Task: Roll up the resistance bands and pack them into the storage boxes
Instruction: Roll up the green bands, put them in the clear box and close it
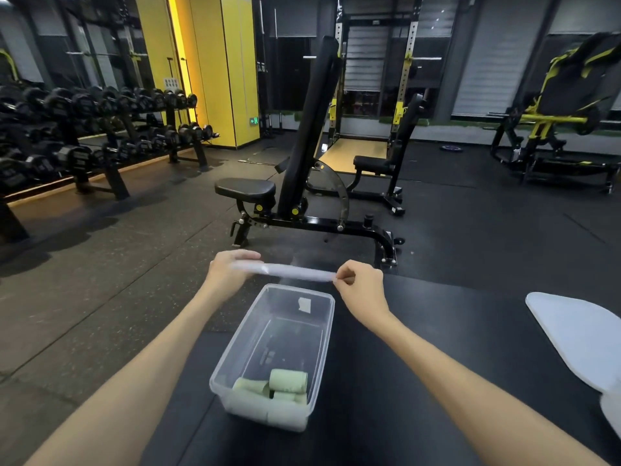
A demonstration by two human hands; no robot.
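Left hand [228, 274] and right hand [359, 284] pinch the ends of a pale flat resistance band [295, 272], likely straightening it for rolling, above the clear plastic storage box [240, 334].

A gym was shown: dumbbell racks [100, 136], an adjustable weight bench [302, 183], a squat rack [373, 82] and rubber flooring [117, 264] were seen.

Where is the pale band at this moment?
In the head view, the pale band is held stretched between the left hand and the right hand, just beyond the far end of the clear box.
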